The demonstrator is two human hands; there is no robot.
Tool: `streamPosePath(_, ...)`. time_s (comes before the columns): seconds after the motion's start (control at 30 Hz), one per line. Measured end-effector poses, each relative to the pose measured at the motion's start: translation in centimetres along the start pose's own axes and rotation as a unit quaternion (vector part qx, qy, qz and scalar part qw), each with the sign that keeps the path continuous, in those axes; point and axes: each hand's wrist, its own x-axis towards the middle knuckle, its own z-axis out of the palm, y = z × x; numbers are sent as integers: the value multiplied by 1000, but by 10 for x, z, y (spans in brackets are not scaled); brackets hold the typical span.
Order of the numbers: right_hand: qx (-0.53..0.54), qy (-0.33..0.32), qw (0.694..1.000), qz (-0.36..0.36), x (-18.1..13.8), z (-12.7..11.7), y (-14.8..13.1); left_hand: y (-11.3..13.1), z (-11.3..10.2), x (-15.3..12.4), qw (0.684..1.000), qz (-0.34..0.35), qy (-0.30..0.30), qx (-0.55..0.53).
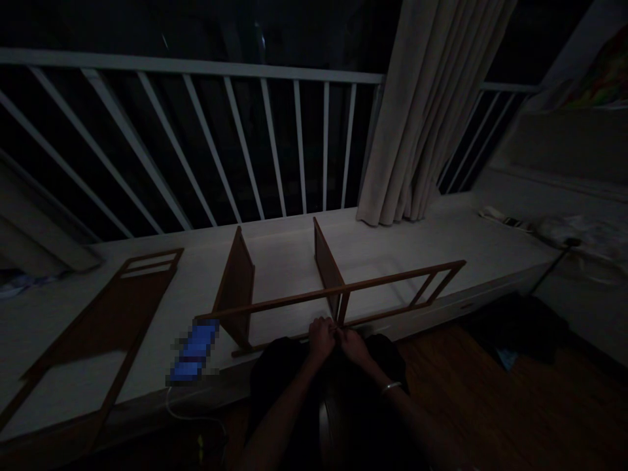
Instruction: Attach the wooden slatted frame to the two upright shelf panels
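A half-built wooden shelf frame stands on a pale platform [392, 248] under the window. Its long front rail [343, 291] runs left to right, and two upright brown panels, the left panel [238, 284] and the middle panel [328, 265], rise behind it. My left hand [321, 339] and my right hand [354, 345] are pressed close together at the foot of the middle panel, where it meets the rail. Both hands have curled fingers pinching at that joint. What they hold is too dark and small to make out. A bracelet sits on my right wrist.
A flat brown side frame [103, 320] lies on the platform at left. A lit phone screen [193, 351] glows near the platform's edge with a cable hanging below. A white railing [196, 150] and a pale curtain [426, 111] stand behind. Dark cloth lies on the wooden floor at right.
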Motion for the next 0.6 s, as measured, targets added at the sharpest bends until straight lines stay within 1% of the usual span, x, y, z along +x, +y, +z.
streamPosePath(0.13,72,-5,997,-24,6,6,7,0,2,1,1000,0,2,0)
streamPosePath(0.3,133,-18,990,-34,12,12,12,0,3,1,1000,2,-3,-4)
streamPosePath(0.43,158,-35,986,-42,15,11,13,0,2,-2,1000,1,-1,-5)
streamPosePath(0.6,163,-56,984,-39,14,8,9,0,2,-3,1000,4,6,-5)
